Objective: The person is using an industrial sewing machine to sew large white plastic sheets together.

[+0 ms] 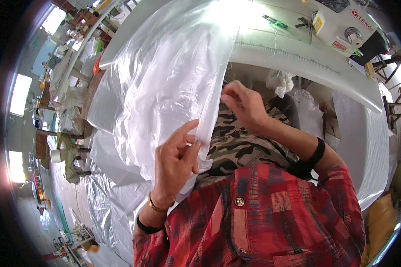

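Note:
A large sheet of clear plastic film (165,80) drapes from the white sewing table (294,62) down over my lap, its long folded edge running toward me. My left hand (173,160) is at the near part of that edge, fingers bent and thumb closed in on the film, index finger lying along it. Beside the same edge, farther up, my right hand (247,107) hovers over my camouflage trousers with its fingers curled together. What its fingertips hold, if anything, is too small to make out.
A white sewing machine (347,26) stands at the far right of the table. Small thread snips with a green part (276,22) lie near it, behind a printed ruler scale (289,53). A white bundle (280,82) hangs below the table edge. More plastic film (107,200) covers the floor at left.

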The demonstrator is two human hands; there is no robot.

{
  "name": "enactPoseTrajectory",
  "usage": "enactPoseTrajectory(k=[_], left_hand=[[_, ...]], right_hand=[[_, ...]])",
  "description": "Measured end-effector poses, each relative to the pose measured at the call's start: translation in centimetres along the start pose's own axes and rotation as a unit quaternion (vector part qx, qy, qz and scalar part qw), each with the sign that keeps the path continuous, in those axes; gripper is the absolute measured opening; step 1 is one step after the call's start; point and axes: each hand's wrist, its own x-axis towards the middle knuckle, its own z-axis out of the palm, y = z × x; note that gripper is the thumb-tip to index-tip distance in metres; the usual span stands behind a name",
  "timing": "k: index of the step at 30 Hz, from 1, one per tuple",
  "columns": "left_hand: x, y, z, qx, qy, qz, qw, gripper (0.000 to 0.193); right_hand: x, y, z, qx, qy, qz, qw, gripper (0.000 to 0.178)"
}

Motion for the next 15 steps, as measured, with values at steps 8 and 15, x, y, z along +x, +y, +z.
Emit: enactPoseTrajectory(k=[8, 15], left_hand=[[0.3, -1.4, 0.2, 0.096, 0.032, 0.163, 0.981, 0.032], [2.1, -3.1, 2.4, 0.172, -0.003, 0.166, 0.971, 0.022]], right_hand=[[3.7, 0.2, 3.5, -0.198, -0.184, -0.359, 0.893, 0.015], [8.7, 3.2, -5.6, -0.359, 0.180, -0.172, 0.900, 0.015]])
